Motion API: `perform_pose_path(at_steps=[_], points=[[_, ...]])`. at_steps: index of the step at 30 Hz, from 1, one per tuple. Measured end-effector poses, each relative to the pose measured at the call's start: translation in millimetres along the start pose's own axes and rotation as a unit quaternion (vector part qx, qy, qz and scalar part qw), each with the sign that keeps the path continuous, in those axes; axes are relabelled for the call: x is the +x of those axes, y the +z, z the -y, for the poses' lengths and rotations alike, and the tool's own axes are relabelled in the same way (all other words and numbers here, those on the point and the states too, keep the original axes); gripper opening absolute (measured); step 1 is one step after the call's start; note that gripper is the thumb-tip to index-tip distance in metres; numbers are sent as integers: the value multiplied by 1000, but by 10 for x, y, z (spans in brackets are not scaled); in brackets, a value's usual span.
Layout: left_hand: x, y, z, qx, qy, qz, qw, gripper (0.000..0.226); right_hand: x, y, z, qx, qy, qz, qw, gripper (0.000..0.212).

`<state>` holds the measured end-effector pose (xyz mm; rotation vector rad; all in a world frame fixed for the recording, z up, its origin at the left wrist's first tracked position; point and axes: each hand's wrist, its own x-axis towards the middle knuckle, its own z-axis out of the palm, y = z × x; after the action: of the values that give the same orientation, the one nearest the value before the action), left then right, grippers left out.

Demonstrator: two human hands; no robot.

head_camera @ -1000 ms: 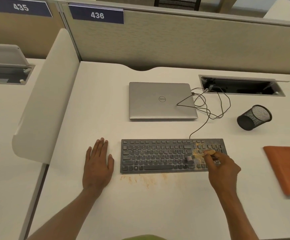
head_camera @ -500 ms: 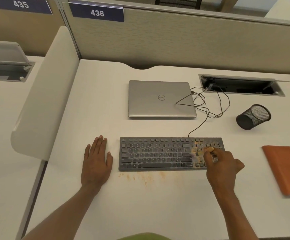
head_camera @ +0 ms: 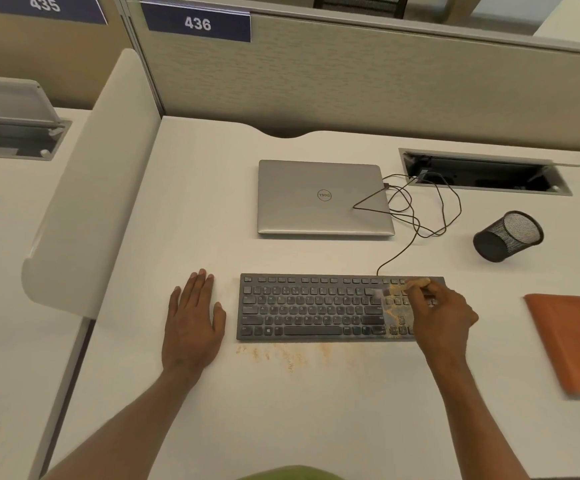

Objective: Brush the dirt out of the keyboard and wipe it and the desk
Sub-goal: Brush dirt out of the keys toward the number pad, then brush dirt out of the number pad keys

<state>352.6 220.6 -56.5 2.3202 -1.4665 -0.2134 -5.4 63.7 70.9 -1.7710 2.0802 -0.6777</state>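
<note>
As right hand (head_camera: 444,313), clenched round small brush (head_camera: 417,282), has moved from lower keys to top edge of keyboard (head_camera: 309,306), orange dirt (head_camera: 397,308) still coats right-end keys. Left hand (head_camera: 193,320) stays flat, released, on worktop (head_camera: 316,417). Brushing unfinished; cloth (head_camera: 572,341) untouched.

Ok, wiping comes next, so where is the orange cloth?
In the head view, the orange cloth lies on the desk's far right, right of the keyboard and the right hand gripping the brush, nearer than the mesh pen cup.
</note>
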Motion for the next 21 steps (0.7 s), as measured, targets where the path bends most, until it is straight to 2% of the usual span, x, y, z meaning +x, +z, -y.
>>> perform_pose_path(at_steps=[3, 7, 11, 16, 21], points=[[-2, 6, 3, -1, 0, 0, 1000, 65, 38, 27, 51, -28, -5, 8, 1000, 23], [0, 10, 6, -2, 2, -6, 1000, 65, 110, 24, 38, -58, -8, -27, 998, 25], [2, 16, -2, 0, 0, -3, 1000, 65, 171, 97, -36, -43, -3, -5, 999, 24], [-6, 27, 4, 2, -4, -4, 1000, 65, 215, 90, -9, -54, -9, -34, 998, 26], [-10, 27, -3, 3, -7, -1, 1000, 65, 251, 94, 33, -39, 6, 4, 999, 25]])
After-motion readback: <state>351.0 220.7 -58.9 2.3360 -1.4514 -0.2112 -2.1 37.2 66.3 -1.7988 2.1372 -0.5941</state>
